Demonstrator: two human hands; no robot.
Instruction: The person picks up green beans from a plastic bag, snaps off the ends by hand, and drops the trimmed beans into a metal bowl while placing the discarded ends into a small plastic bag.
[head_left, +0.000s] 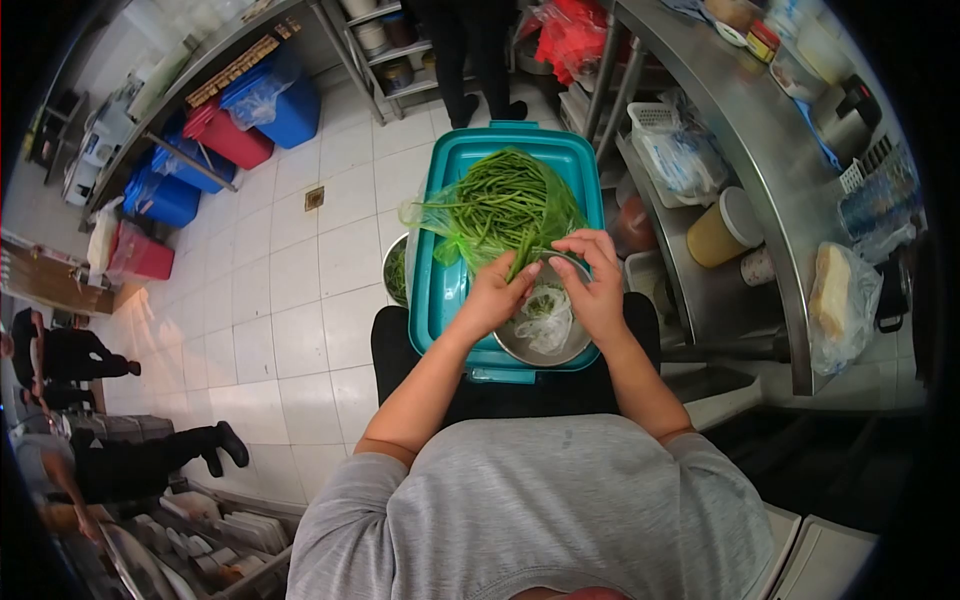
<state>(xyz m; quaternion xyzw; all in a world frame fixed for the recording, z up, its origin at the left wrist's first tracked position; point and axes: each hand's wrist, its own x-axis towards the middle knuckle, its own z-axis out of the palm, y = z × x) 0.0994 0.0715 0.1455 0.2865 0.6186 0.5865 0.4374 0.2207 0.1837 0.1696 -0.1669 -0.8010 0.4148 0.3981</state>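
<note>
My left hand is closed around a few green beans, which point up and away from me. Close to their tips is my right hand, its thumb and fingers curved and apart, with nothing visible between them. Below both hands sits a metal bowl holding a clear plastic bag and small green bits. Beyond the hands, a large heap of green beans lies in an open green-tinted plastic bag. The bowl and bag rest on a teal plastic lid in front of my lap.
Left of the lid, another metal bowl holds green pieces. A steel table with shelves runs along the right. Blue bins and a red bin line the left. A person's legs stand ahead; other people are at far left.
</note>
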